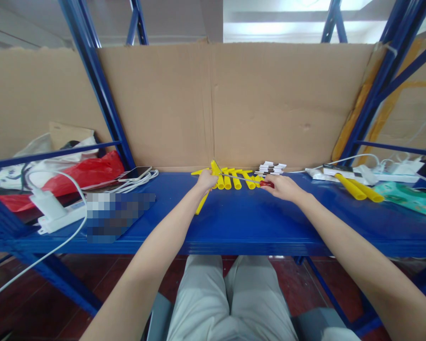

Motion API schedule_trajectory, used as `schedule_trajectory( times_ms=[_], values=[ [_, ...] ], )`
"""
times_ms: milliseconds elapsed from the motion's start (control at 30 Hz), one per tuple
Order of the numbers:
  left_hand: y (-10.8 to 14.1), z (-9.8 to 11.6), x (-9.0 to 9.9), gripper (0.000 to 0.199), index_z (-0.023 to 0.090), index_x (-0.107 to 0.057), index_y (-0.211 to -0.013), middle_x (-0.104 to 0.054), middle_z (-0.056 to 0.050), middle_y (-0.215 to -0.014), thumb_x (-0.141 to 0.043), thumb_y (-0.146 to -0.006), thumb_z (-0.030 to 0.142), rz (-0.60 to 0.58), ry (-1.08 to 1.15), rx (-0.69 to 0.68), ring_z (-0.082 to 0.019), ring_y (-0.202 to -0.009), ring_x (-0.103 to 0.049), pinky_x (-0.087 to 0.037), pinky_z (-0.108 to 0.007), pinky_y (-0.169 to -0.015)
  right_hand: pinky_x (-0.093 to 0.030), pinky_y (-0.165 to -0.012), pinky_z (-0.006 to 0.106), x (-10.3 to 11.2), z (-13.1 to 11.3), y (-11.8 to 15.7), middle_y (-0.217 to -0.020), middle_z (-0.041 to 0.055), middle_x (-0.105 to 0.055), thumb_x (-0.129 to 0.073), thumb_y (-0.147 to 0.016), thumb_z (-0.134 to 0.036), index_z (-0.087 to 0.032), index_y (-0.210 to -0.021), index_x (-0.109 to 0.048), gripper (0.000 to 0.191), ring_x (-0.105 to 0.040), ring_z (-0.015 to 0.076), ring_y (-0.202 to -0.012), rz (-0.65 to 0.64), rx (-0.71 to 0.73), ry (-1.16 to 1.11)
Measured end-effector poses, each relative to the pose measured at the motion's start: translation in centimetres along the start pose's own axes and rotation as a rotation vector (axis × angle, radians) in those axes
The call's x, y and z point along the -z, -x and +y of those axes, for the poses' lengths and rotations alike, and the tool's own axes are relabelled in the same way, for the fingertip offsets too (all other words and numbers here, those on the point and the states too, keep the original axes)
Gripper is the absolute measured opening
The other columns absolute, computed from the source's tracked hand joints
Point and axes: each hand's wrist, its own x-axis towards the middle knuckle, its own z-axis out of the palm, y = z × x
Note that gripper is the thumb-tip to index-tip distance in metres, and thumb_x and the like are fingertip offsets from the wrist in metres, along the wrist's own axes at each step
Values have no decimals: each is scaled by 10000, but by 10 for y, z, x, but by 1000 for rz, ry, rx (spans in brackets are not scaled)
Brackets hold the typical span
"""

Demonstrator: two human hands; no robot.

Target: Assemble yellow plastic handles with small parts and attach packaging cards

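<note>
My left hand [207, 180] is closed around a yellow plastic tube piece [215, 167], whose upper end sticks up above the fingers. A longer yellow strip [201, 203] slants down below that hand; whether it belongs to the held piece I cannot tell. In my right hand [283, 187] is a screwdriver [267, 183] with a red handle. Its long metal shaft points left, and the tip reaches the yellow piece by my left hand. Several yellow tubes [237, 183] lie in a row on the blue shelf [255, 218], behind and beneath the shaft.
A stack of white and black pieces [270, 168] stands behind my right hand. Two yellow tubes [358, 189] lie at right by a green packet [408, 196]. At left are a white power strip [62, 215], cables and a red bag [85, 175]. Cardboard [270, 104] walls the back.
</note>
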Motion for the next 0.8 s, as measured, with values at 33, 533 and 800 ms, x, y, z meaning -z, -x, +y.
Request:
schedule_trajectory(
  times_ms=[33, 533, 800],
  values=[
    [0, 0, 0, 178, 159, -553, -620, -376, 63, -346, -564, -709, 5, 1, -6, 1, -109, -349, -418, -296, -212, -416, -339, -560, 262, -1, 0, 0, -825, 78, -707, -482, -879, -343, -206, -883, -605, 184, -634, 210, -720, -13, -12, -9],
    [-2, -2, 1, 264, 174, -495, -528, -381, 54, -352, -568, -708, -4, -6, 10, -17, -93, -348, -388, -279, -209, -411, -308, -516, 245, -8, -1, -1, -712, 49, -659, -508, -862, -367, -214, -815, -541, 163, -575, 176, -596, 4, -7, -74],
    [1, 1, 4, 297, 176, -465, -528, -365, 67, -326, -536, -733, -27, -24, 28, 3, -70, -309, -352, -257, -194, -373, -357, -571, 253, -4, -7, -1, -759, 60, -683, -456, -894, -344, -208, -845, -606, 208, -603, 183, -657, -34, 25, -122]
  ],
)
